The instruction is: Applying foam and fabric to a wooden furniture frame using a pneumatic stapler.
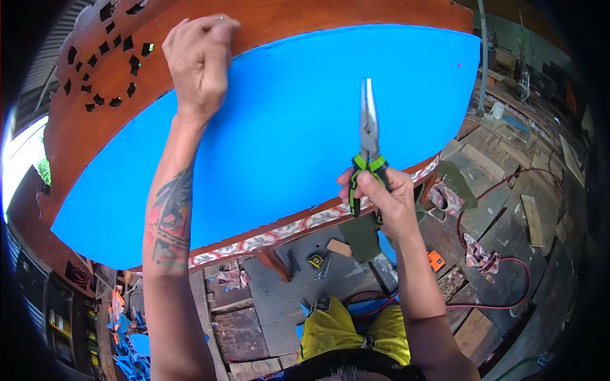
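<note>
The right hand (393,198) clamps the pliers (368,130) by their handles, apparently leaving the nose free; the left hand (200,66), well apart, curls by the blue sheet's (286,140) far edge, grip unclear.

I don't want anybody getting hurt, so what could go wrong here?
The green-and-black-handled metal pliers in the bare right hand might slip and scratch the smooth bright-blue panel. Someone might also trip on the thin red hose looping across the worn, grey floor boards.

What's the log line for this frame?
left hand: curled near brown wood | right hand: gripping pliers | blue panel: behind pliers
</note>
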`<state>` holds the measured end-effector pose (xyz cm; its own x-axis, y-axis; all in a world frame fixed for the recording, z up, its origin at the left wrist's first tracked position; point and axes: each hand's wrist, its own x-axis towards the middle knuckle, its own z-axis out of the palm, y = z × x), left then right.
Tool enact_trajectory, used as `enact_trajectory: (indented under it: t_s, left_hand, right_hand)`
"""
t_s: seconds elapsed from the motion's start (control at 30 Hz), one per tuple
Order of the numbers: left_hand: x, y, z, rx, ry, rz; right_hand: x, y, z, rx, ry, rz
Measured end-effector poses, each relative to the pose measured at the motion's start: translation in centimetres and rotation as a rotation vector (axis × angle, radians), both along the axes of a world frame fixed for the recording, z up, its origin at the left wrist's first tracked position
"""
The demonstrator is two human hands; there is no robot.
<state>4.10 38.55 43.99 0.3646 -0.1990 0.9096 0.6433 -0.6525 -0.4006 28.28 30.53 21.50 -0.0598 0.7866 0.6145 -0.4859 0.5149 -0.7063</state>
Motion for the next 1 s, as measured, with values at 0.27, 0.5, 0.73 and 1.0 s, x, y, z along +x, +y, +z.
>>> enact_trajectory:
  t_s: [0.27, 0.5, 0.73, 1.0]
  left_hand:
    - [5.1, 0.7, -1.3, -0.047, 0.115, 0.386]
    - [5.8, 0.8, -1.4, -0.045, 0.049, 0.376]
    - [6.0, 1.3, -1.5, -0.006, 0.009, 0.367]
    - [6.1, 1.3, -1.8, 0.013, 0.001, 0.334]
  right_hand:
    - [-1.1, 4.2, 4.9, -0.031, -0.212, -0.274]
    - [-2.6, 7.4, 7.4, -0.039, -0.456, -0.443]
    - [-3.1, 7.2, 7.8, -0.071, -0.451, -0.467]
    - [-4.0, 7.2, 8.1, -0.059, -0.465, -0.544]
